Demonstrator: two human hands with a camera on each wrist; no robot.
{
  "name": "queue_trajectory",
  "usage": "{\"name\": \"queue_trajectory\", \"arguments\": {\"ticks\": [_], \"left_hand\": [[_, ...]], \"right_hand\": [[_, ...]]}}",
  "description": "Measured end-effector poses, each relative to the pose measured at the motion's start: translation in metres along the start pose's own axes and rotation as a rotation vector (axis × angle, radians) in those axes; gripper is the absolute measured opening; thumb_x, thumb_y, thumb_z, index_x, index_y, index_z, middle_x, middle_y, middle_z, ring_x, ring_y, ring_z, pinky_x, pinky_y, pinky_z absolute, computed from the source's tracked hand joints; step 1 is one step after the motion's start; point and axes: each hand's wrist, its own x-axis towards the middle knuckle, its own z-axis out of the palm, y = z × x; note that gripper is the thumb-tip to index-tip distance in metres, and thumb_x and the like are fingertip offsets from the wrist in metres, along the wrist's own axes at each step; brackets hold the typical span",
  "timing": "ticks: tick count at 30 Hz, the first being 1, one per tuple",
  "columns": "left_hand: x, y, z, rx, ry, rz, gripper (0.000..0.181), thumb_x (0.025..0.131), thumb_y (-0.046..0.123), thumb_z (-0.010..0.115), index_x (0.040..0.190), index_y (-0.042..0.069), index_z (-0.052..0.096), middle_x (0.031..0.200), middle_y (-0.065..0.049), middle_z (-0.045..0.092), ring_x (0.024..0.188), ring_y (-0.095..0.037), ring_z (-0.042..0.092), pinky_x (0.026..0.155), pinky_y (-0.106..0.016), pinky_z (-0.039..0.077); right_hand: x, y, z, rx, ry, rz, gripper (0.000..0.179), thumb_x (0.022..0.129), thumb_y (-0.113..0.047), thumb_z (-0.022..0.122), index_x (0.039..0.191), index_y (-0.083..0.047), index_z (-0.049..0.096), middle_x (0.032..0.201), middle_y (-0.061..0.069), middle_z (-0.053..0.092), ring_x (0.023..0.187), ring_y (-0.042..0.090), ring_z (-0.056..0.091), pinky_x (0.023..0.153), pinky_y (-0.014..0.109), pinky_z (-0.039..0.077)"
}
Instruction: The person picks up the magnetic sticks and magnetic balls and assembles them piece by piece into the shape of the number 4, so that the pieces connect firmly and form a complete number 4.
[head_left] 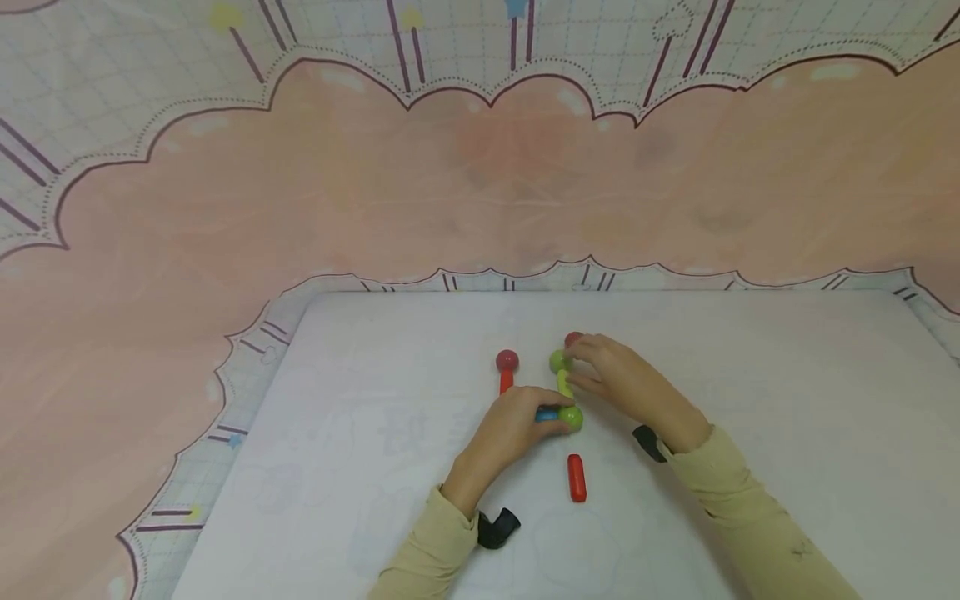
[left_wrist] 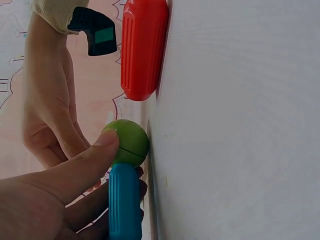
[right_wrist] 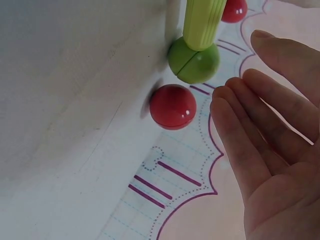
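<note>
My left hand pinches a green ball between thumb and fingers. A blue ribbed rod joins this ball, with some fingers behind it. From the same ball a yellow-green rod runs away to a second green ball. Beside that far ball is my right hand, its fingers extended and apart from the pieces in the right wrist view. A loose-looking red ball lies on the white surface just past the far green ball.
To the left, another red ball tops a red rod, whose near end my left hand hides. A separate red rod lies nearer to me. The white tabletop has a patterned cloth around and beyond it.
</note>
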Motion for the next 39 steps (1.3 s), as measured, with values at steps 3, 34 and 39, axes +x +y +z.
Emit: {"name": "queue_trajectory", "arguments": {"ticks": [3,34,39], "left_hand": [[0.000,0.000,-0.001,-0.008,-0.007,-0.003,0.033,0.085,0.028,0.078,0.117,0.019,0.075,0.110,0.008,0.073,0.098,-0.008,0.062,0.094,-0.025,0.052],[0.001,-0.004,0.000,-0.050,-0.008,-0.028,0.032,0.085,0.026,0.079,0.117,0.021,0.075,0.115,0.009,0.072,0.103,-0.007,0.062,0.095,-0.026,0.052],[0.002,-0.005,-0.001,-0.061,-0.017,-0.006,0.032,0.085,0.025,0.079,0.117,0.020,0.075,0.114,0.009,0.072,0.105,-0.007,0.062,0.097,-0.026,0.051]], "right_hand": [[-0.005,-0.001,0.000,-0.011,0.011,-0.008,0.033,0.084,-0.017,0.080,0.112,-0.003,0.069,0.114,0.012,0.069,0.111,0.028,0.063,0.097,0.045,0.053],[-0.059,-0.006,0.003,-0.011,-0.008,-0.084,0.040,0.078,-0.016,0.085,0.113,-0.003,0.069,0.109,0.005,0.067,0.103,0.022,0.065,0.088,0.037,0.057],[-0.064,-0.008,0.005,-0.016,-0.030,-0.078,0.040,0.078,-0.018,0.085,0.112,-0.004,0.070,0.108,0.005,0.067,0.102,0.021,0.065,0.088,0.037,0.057]]}}
